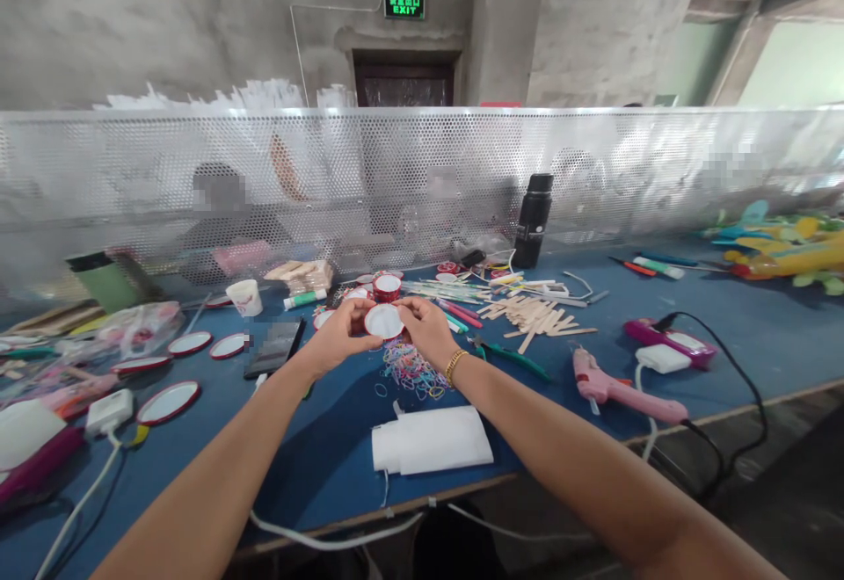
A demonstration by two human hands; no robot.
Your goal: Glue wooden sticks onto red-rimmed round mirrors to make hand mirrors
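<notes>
In the head view, the left hand [339, 334] and the right hand [428, 331] both grasp a round white disc [383, 322] with thin red rim, their grip on its opposite edges; the disc is above the blue, smooth worktop [296, 448], near thin, looped rubber bands [412, 369], flat wooden sticks [537, 316] and a white, soft-looking folded piece [432, 441]

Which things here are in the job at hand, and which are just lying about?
Seemingly in the job:
white disc with red rim, held by left hand and right hand
similar stacked discs behind it

Seemingly just lying about:
black bottle
paper cup
pink glue gun, unheld
</notes>
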